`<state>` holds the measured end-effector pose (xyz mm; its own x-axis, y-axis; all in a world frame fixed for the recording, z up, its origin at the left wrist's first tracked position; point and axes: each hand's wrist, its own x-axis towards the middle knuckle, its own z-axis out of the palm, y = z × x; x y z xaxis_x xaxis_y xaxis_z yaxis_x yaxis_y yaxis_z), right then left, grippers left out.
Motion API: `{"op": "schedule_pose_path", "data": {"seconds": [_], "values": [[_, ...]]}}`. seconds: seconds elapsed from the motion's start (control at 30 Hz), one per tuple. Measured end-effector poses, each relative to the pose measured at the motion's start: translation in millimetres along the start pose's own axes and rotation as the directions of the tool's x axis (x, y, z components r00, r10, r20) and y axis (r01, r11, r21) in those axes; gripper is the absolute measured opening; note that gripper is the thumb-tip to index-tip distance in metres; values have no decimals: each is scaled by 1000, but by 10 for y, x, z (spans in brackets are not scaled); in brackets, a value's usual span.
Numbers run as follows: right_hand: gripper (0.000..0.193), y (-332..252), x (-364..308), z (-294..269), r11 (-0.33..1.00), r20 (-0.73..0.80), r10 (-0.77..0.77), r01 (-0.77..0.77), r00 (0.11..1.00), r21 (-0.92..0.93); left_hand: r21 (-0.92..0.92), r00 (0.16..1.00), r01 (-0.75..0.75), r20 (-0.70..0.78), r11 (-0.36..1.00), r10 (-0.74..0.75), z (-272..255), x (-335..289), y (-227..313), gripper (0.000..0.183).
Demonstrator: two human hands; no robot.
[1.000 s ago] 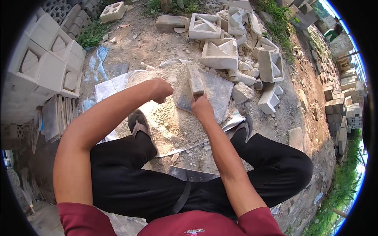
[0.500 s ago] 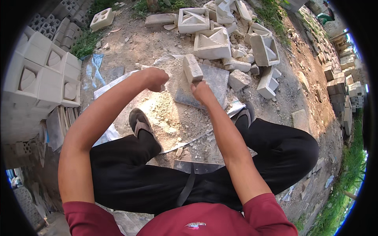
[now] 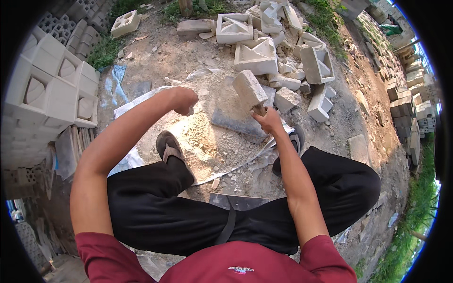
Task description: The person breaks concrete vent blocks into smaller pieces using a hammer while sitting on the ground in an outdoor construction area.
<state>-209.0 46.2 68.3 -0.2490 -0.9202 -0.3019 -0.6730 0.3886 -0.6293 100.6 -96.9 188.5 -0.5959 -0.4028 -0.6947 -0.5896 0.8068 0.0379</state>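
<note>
My right hand [image 3: 270, 120] is wrapped round the short handle of a mallet [image 3: 249, 89], whose thick, blocky head is coated in pale dust. The mallet's head is raised over a dark flat slab [image 3: 230, 123] strewn with grit. My left hand [image 3: 182, 100] is curled closed to the left of the slab. A small pale bit shows under its fingers, too little to name. Below that hand lies a heap of crushed pale rubble [image 3: 202, 137], spread on a whitish sheet [image 3: 236, 167] between my feet.
Broken decorative blocks [image 3: 256, 55] and chunks [image 3: 287, 99] are piled beyond the slab to the right. Stacked pale blocks [image 3: 59, 89] form a wall at left. A four-hole block [image 3: 125, 23] sits at the far left. A dark board [image 3: 238, 201] lies between my legs.
My right hand has moved right and a little nearer to me, turning the mallet so its head shows broader. My left hand has shifted slightly left and stays closed.
</note>
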Motion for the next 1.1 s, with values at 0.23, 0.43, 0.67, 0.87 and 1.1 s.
{"op": "schedule_pose_path", "data": {"seconds": [0.23, 0.43, 0.67, 0.87, 1.1], "values": [[59, 99, -202, -194, 964, -354, 196, -245, 914, -99, 9, 999, -48, -10, 999, 48, -99, -15, 105, 33], [64, 802, 95, -76, 941, -366, 302, -213, 880, 264, 30, 996, -74, -37, 997, 75, -251, 41, 234, 32], [64, 574, 511, 18, 947, -314, 223, -129, 923, 293, -42, 998, -39, -57, 998, 37, -100, -70, 87, 31], [66, 543, 835, 30, 980, -205, 195, -181, 959, 86, -33, 1000, -7, -18, 999, 7, 39, -90, -11, 29], [82, 529, 826, 29, 957, -120, 179, -144, 976, 254, -59, 1000, -4, 21, 998, 5, 83, -160, 86, 30]]}}
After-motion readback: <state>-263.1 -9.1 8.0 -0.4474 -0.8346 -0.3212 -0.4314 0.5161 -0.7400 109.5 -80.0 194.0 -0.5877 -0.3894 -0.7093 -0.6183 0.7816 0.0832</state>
